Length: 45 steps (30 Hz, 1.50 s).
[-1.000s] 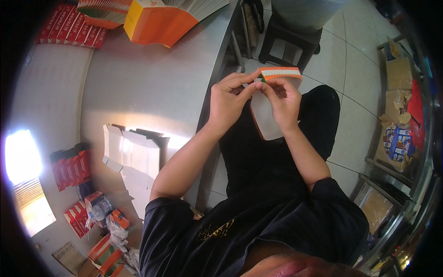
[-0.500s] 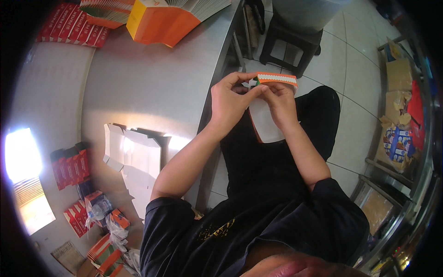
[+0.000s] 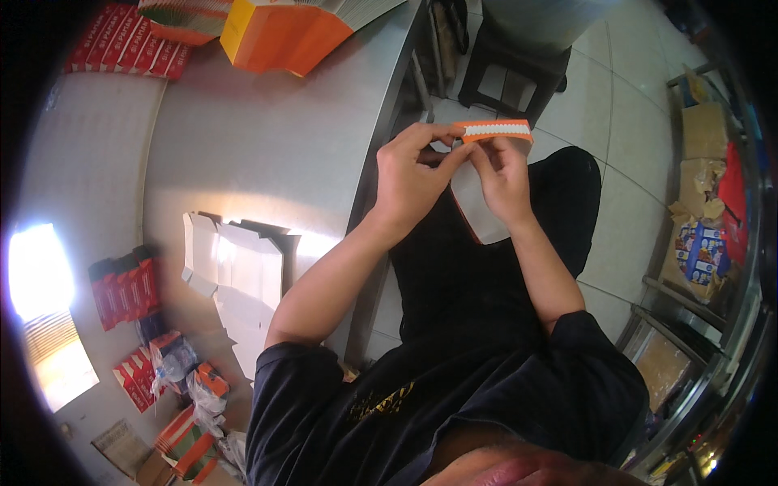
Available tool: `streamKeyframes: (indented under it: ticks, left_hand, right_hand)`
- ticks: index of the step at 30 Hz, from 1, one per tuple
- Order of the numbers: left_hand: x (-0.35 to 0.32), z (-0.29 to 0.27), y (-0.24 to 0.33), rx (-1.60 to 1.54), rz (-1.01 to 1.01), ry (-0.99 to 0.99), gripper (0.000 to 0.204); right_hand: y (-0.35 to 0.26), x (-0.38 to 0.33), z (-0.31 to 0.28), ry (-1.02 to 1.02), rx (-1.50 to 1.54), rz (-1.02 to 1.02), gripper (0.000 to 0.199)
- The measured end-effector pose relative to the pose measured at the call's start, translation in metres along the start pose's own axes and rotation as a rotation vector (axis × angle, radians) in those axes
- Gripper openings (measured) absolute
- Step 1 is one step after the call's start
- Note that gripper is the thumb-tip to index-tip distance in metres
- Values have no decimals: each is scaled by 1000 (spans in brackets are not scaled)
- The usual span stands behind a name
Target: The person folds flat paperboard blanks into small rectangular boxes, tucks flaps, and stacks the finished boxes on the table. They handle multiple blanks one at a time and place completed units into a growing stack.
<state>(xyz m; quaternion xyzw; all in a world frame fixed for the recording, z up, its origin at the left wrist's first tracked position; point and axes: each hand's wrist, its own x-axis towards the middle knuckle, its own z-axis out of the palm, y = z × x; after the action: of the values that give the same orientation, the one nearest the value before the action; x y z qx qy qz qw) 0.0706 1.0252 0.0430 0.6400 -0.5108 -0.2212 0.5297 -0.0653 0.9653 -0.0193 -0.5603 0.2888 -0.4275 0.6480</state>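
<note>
Above my lap I hold an orange and white cardboard box (image 3: 480, 212), partly folded, its pale inner face turned up. Along its far end runs an orange wall with a white zigzag edge. My left hand (image 3: 415, 166) pinches the box's far left corner between thumb and fingers. Close beside it, my right hand (image 3: 504, 174) grips the same far wall, with the thumb near the left thumb and some fingers hidden behind the card. The fingertips cover the corner fold itself.
A steel table (image 3: 267, 138) lies to my left, bearing flat white cardboard blanks (image 3: 247, 275) and an orange stack of folded cartons (image 3: 284, 36). Red boxes (image 3: 126, 292) stand farther left. A dark plastic stool (image 3: 510, 77) holds a translucent tub ahead. Shelving (image 3: 705, 300) lines the right.
Both hands and the box have shifted slightly right, with the far wall now a little higher in view. The green patch by the left fingertips is no longer visible.
</note>
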Motion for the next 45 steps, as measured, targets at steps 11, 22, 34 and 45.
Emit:
streamKeyframes:
  ticks: [11, 22, 34, 45]
  left_hand:
    - [2, -2, -7, 33, 40, -122, 33]
    - [21, -22, -28, -419, -286, -191, 59]
    - [12, -22, -15, -318, -541, -311, 28]
    - [4, -12, -15, -216, -485, -239, 39]
  right_hand:
    - [9, 1, 6, 44, 45, 69, 25]
    - [-36, 19, -73, 190, -157, -181, 39]
    - [5, 1, -24, -101, 203, 370, 47]
    - [-10, 5, -21, 98, 0, 98, 50]
